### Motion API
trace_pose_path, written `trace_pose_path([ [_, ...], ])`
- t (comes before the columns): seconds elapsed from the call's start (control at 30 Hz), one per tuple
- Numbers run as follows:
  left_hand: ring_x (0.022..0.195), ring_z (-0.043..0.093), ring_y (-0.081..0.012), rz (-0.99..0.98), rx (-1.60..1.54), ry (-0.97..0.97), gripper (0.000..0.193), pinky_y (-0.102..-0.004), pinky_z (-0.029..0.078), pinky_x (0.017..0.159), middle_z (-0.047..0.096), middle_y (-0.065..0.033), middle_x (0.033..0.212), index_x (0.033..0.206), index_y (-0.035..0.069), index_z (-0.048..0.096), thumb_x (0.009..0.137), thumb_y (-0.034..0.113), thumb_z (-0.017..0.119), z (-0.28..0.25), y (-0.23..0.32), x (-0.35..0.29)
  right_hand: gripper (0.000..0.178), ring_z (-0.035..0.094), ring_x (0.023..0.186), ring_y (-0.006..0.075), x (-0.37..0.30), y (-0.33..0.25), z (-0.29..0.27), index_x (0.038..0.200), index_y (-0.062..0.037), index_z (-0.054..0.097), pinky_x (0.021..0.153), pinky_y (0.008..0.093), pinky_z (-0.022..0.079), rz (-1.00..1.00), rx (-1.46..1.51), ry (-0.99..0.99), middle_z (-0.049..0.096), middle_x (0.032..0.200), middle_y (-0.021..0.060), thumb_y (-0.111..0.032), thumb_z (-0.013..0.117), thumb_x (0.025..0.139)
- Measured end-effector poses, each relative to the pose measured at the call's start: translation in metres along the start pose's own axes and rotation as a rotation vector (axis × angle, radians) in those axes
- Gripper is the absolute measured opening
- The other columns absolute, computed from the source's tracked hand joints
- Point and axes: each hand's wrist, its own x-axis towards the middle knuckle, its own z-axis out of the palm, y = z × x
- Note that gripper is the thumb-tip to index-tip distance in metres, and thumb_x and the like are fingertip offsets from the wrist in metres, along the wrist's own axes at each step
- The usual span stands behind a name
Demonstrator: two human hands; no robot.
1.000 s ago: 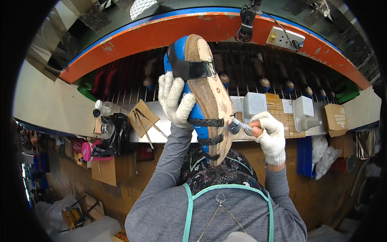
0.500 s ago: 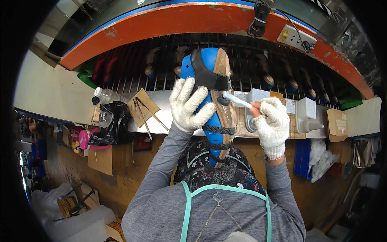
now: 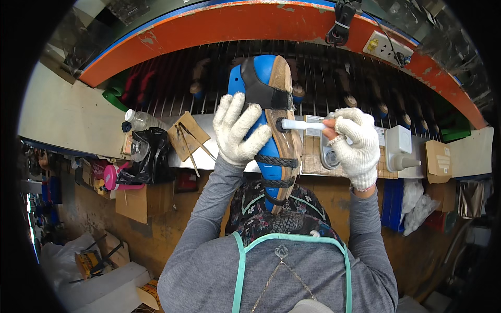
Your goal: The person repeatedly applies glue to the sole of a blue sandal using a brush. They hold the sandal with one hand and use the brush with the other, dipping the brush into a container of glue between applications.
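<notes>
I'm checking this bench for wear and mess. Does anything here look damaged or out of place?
Only the orange rail behind the bench stands out: its paint is chipped and scuffed in patches along the top edge. The left hand grips the blue shoe steadily, and the right hand holds a white brush to its sole. Nothing looks spilled.

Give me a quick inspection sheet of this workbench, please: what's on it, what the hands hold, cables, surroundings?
Surface: pale bench, crowded.
Job's things: blue sandal on a last, sole turned right; white brush touching its edge.
Clutter: clear bottle, black bag, cardboard pad, white dispenser.
Hands: gloved left hand grips the sandal; gloved right hand holds the brush.
Cables: black cord by a wall socket.
Surroundings: orange rail, dark rack behind.
</notes>
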Motion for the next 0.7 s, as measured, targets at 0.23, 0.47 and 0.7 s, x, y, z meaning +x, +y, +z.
trace_pose_path([
  [0.23, 0.134, 0.051, -0.0387, -0.014, 0.044, 0.025, 0.037, -0.0623, 0.037, 0.111, 0.058, -0.01, 0.135, 0.114, 0.028, 0.061, 0.081, 0.021, 0.074, 0.0, -0.005, 0.002, 0.017, 0.062, 0.085, 0.0219, -0.01, 0.01, 0.002, 0.09, -0.0022, 0.076, 0.074, 0.033, 0.048, 0.077, 0.252, -0.117, 0.066, 0.089, 0.0082, -0.011, 0.077, 0.076],
  [0.47, 0.134, 0.051, -0.0392, -0.032, 0.078, 0.113, 0.037, -0.0621, 0.037, 0.111, 0.058, -0.0113, 0.136, 0.119, 0.026, 0.059, 0.085, 0.025, 0.072, 0.008, -0.003, 0.009, 0.016, 0.061, 0.081, 0.0164, -0.028, 0.016, 0.001, 0.09, 0.0009, 0.075, 0.07, 0.0297, 0.047, 0.185, 0.577, -0.155, 0.065, 0.09, 0.0069, -0.011, 0.077, 0.079],
  [0.7, 0.134, 0.051, -0.0406, -0.11, 0.082, 0.181, 0.035, -0.0624, 0.036, 0.11, 0.057, -0.0148, 0.138, 0.121, 0.022, 0.06, 0.088, 0.026, 0.07, 0.023, 0.012, 0.009, 0.009, 0.054, 0.074, 0.0089, -0.049, 0.011, 0.034, 0.094, 0.0013, 0.071, 0.065, 0.0243, 0.043, 0.431, 0.644, 0.138, 0.061, 0.087, 0.0024, -0.005, 0.071, 0.087],
])
